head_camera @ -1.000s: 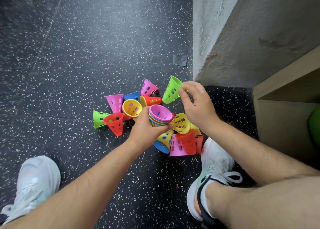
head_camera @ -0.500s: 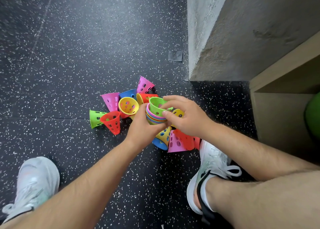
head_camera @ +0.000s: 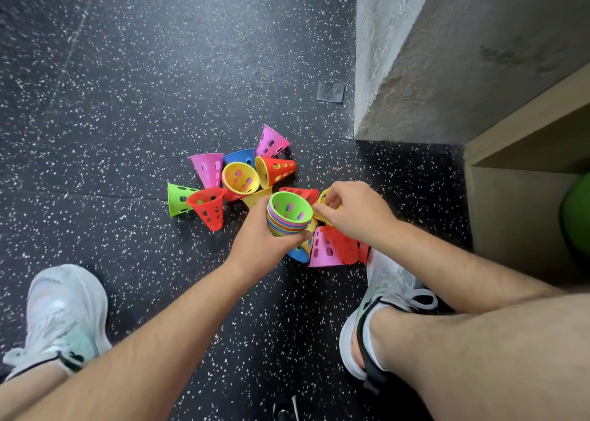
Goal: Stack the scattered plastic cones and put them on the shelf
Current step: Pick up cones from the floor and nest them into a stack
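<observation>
– On the speckled floor [head_camera: 153,79], centre of my head-camera feed: what is held?
– Left hand [head_camera: 255,243]: fingers and thumb wrapped round the stack of nested cones [head_camera: 284,227], mouths up, just over the heap. I read it as the task's growing column.
– What has changed in the last second?
– Green cone [head_camera: 290,208]. One second back the right hand held it clear of the stack, whose top layer was then pink. Half a second back it was being seated. Now it sits nested as the top layer, with no finger on its rim.
– Right hand, then?
– Right hand [head_camera: 352,211]: moved off the stack, thumb and forefinger closed on the rim of a yellow cone [head_camera: 323,199] just beside it. It looks pinched; whether it has left the floor I cannot tell.
– Meaning for the task?
– One more cone is stacked and the pick-and-nest cycle restarts. I judge stacking well under way but unfinished. Loose cones [head_camera: 209,207] lie to the left of the stack, pink, blue, red and green among them, and more lie against the right shoe [head_camera: 391,280]. The wooden shelf [head_camera: 523,140] stands at far right, well apart from the stack; placing there is not yet begun.
</observation>
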Demonstrator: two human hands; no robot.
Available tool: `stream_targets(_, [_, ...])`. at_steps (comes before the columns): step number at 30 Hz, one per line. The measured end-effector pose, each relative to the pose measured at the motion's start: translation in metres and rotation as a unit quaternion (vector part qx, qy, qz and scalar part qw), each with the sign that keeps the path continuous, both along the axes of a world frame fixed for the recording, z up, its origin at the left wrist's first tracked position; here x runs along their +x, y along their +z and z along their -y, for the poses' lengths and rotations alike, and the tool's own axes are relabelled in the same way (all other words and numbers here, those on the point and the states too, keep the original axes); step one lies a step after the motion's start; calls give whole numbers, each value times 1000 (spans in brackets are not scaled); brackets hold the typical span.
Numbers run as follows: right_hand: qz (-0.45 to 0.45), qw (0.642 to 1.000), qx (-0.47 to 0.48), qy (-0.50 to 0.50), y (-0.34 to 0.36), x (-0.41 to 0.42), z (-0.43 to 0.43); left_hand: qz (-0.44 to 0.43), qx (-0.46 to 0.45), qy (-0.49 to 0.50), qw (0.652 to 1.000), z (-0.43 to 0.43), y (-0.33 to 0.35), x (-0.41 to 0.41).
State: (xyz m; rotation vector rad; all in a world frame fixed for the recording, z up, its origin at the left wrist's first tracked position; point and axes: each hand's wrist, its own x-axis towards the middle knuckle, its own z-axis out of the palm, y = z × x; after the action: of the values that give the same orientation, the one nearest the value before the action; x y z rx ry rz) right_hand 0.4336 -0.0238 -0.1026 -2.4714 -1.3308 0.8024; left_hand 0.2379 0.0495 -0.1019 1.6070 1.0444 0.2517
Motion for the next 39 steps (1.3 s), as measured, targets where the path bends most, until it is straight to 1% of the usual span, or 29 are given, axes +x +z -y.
stream_targets(4, [34, 998, -26, 42, 0, -2, -5, -11, -12, 1, 1000, 4, -4, -6])
stream_targets(6, [45, 997, -15, 58, 1, -4, -7, -12, -12, 2, 1000, 3, -5, -7])
stream_targets(8, [63, 996, 10, 69, 2, -5, -8, -16, -6, 4, 1000, 0, -5, -6])
stream_targets(11, [128, 985, 54, 100, 7, 0, -10, -10, -4, 9, 1000, -6, -5, -3])
stream_targets(14, [184, 968, 134, 104, 15, 8, -11, -10, -2, 10, 1000, -9, -4, 1])
stream_targets(16, [197, 956, 199, 88, 19, 10, -11, -10, -6, 10, 1000, -10, -4, 4])
stream_targets(18, [175, 944, 268, 77, 23, 10, -12, -11, -6, 12, 1000, -10, -5, 5])
stream_targets(20, [115, 934, 327, 88, 26, 9, -13, -13, -4, 15, 1000, -11, -6, 5])
stream_targets(22, [61, 928, 346, 123, 26, 5, -12, -12, -2, 18, 1000, -11, -6, 5])
stream_targets(26, [7, 925, 328, 193, 20, -4, -12, -3, -2, 23, 1000, -12, -5, 6])
stream_targets(28, [-45, 930, 303, 204, 16, -8, -11, 3, 2, 34, 999, -13, -5, 5])
stream_targets(29, [-91, 937, 281, 188, 14, -11, -10, 4, 5, 42, 999, -14, -5, 4])
stream_targets(31, [-187, 946, 241, 111, 12, -16, -10, 2, 10, 51, 999, -17, -4, -1])
stream_targets(32, [-208, 946, 236, 73, 11, -18, -11, 1, 11, 50, 999, -19, -5, -3])
stream_targets(33, [-201, 949, 240, 47, 8, -19, -12, -1, 13, 47, 999, -21, -6, -5])
stream_targets(35, [-149, 958, 242, 21, 2, -19, -16, -4, 14, 44, 999, -24, -7, -8])
stream_targets(37, [-105, 970, 220, -6, -4, -17, -21, -9, 12, 42, 999, -27, -8, -8])
stream_targets(39, [-89, 977, 191, -40, -9, -15, -25, -12, 8, 39, 999, -28, -9, -8])
